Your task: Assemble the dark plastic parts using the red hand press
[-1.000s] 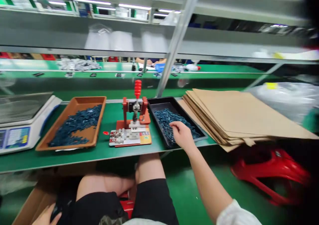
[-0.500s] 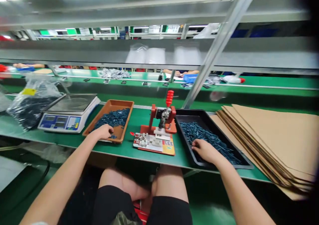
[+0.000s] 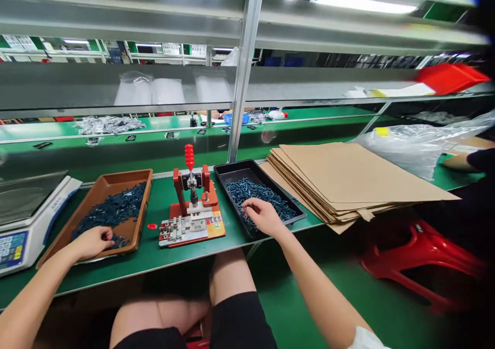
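Note:
My left hand [image 3: 93, 242] is at the near end of a brown tray [image 3: 146, 204] that holds a heap of small flat dark-blue pieces [image 3: 118, 204]. Its fingers are curled together just above a few loose pieces; whatever is between them is too small to make out. Over the near left side of a black tray [image 3: 297, 217] is my right hand [image 3: 263, 216], thumb and fingertips pinched beside a pile of thin dark-blue rod-like pieces [image 3: 253, 190]. What the pinch holds cannot be made out. Between the trays stands a red hand-operated toggle press [image 3: 193, 204] with a red upright handle and a metal fixture.
A weighing scale [image 3: 34, 215] stands at the left. Stacked brown cardboard sheets [image 3: 340, 179] lie right of the black tray, overhanging the table edge. A metal post [image 3: 243, 76] rises behind. At the right are a clear plastic bag [image 3: 410, 143], another person's arm [image 3: 462, 162] and a red stool [image 3: 421, 256].
The head view has turned to the right, so everything sits further left and the red stool now shows. Both hands stay at their trays; the right is slightly raised.

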### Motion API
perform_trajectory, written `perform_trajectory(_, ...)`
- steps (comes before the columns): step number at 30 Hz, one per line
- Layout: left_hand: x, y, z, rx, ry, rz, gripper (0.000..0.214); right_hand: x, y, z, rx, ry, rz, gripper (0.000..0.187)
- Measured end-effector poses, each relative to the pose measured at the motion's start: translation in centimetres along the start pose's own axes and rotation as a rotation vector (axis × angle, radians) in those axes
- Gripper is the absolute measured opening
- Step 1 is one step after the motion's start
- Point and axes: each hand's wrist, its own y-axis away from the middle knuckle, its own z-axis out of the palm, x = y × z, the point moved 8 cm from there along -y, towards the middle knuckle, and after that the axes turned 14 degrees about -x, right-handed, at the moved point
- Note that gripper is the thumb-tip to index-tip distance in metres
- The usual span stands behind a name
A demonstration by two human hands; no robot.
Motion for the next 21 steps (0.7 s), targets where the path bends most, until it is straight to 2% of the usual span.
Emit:
perform_trajectory(3,-0.7,-0.1,-0.4,-0.079,-0.037,-0.026,0.021,-3.2,1.3,3.4,0.024,0.015,-0.128,0.015)
perform_trajectory(5,-1.2,0.2,-1.0,-0.074,-0.031,-0.078,0.022,-4.2,1.8,5.6,0.074,-0.005,-0.196,0.015)
perform_trajectory(7,-1.1,1.0,-2.1,0.033,-0.006,-0.120,0.029,-3.6,1.7,7.7,0.122,-0.062,-0.184,0.015)
perform_trajectory(9,0.4,2.7,-3.9,0.266,0.012,-0.103,0.036,-2.1,1.0,9.4,0.145,-0.112,-0.132,0.014)
perform_trajectory(11,3.3,5.1,-5.1,0.519,0.017,-0.011,0.041,-0.5,0.2,10.4,0.169,-0.128,-0.094,0.013)
perform_trajectory(12,5.4,6.1,-5.1,0.590,0.020,0.067,0.041,0.1,-0.1,10.7,0.180,-0.122,-0.086,0.014)
perform_trajectory(13,7.7,6.7,-4.5,0.599,0.028,0.156,0.041,0.5,-0.4,10.8,0.191,-0.113,-0.084,0.014)
perform_trajectory(14,10.1,6.9,-3.4,0.548,0.043,0.249,0.040,0.9,-0.5,10.8,0.202,-0.104,-0.085,0.015)
perform_trajectory(16,14.9,6.4,-0.3,0.355,0.096,0.392,0.037,1.2,-0.6,10.7,0.213,-0.090,-0.090,0.016)
perform_trajectory(18,18.7,5.3,2.5,0.211,0.145,0.448,0.034,1.2,-0.5,10.6,0.204,-0.079,-0.098,0.018)
perform_trajectory(21,22.5,3.3,4.8,0.182,0.115,0.467,0.029,1.0,-0.1,10.5,0.204,-0.094,-0.126,0.018)
